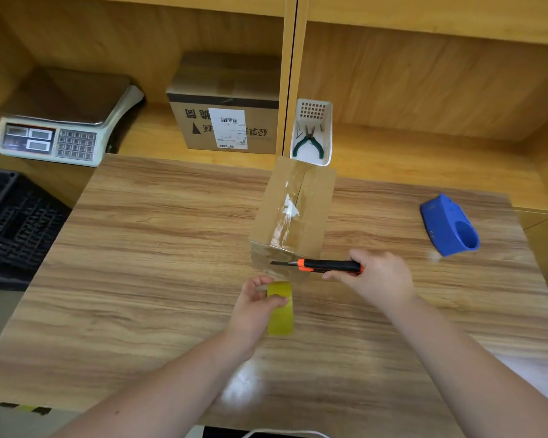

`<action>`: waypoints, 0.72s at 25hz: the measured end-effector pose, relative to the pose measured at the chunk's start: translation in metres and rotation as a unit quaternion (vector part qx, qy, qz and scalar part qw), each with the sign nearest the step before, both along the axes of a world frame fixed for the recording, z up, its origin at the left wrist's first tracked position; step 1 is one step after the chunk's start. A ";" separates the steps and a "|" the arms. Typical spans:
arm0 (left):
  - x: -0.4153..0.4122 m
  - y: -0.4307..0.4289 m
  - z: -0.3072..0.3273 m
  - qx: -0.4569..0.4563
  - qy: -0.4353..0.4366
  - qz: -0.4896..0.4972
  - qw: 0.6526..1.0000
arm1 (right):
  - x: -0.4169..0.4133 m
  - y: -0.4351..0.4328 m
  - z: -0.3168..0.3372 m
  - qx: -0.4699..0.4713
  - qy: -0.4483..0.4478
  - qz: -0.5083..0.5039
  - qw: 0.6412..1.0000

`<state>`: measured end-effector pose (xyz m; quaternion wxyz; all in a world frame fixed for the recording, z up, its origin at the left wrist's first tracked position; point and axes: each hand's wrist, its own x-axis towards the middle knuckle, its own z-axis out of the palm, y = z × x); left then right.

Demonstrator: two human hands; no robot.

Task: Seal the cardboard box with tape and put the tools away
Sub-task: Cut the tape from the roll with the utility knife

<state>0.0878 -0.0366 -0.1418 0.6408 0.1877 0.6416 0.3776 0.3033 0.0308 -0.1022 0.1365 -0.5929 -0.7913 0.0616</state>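
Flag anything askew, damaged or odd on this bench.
The clear tape along the small cardboard box's top seam is wrinkled and bunched, not flat. The blue tape dispenser lies empty on the table, while the left hand holds the tape roll bare. Nothing is spilled.

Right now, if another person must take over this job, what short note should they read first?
Left hand: holds the yellowish tape roll near the box's front.
Right hand: grip closed on the orange-black utility knife, blade out, tip at the front face of the cardboard box.
Done: clear tape runs along the box's top seam and down the front.
Left: cut the tape free from the roll, press the end down, retract the blade, put the tools away. The blue tape dispenser lies on the table, right of the box. The white basket behind the box already holds pliers.
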 end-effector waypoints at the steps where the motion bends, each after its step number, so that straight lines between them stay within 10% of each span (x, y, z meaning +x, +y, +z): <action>1: -0.001 -0.001 -0.001 -0.002 0.007 -0.002 1.000 | -0.003 -0.002 0.001 -0.003 -0.012 0.005 1.000; 18: -0.019 0.002 -0.012 -0.023 0.026 -0.056 0.998 | -0.013 -0.022 -0.004 0.049 -0.091 0.037 0.994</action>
